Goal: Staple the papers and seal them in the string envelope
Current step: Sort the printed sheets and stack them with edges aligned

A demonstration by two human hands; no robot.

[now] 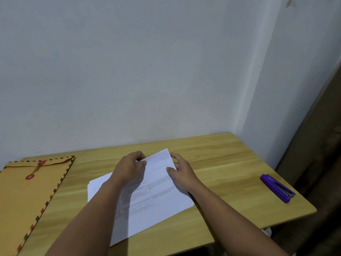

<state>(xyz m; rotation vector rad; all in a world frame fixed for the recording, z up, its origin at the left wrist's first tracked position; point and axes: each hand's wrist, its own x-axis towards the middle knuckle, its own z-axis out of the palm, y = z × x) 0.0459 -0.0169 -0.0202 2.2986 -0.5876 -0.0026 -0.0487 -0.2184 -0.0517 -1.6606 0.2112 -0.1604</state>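
A stack of white printed papers [158,198] lies askew in the middle of the wooden table [221,159]. My left hand [129,168] grips the far left part of the stack, fingers curled over its top edge. My right hand [181,172] holds the far right edge, thumb on top of the sheets. A purple stapler [277,188] lies flat at the table's right side, well apart from both hands. An orange string envelope [27,196] with a striped border and two red button discs lies at the left, flap closed.
A pale wall [147,71] rises right behind the table, with a corner at the right. The table's right edge drops off to a dark floor [317,163] just past the stapler.
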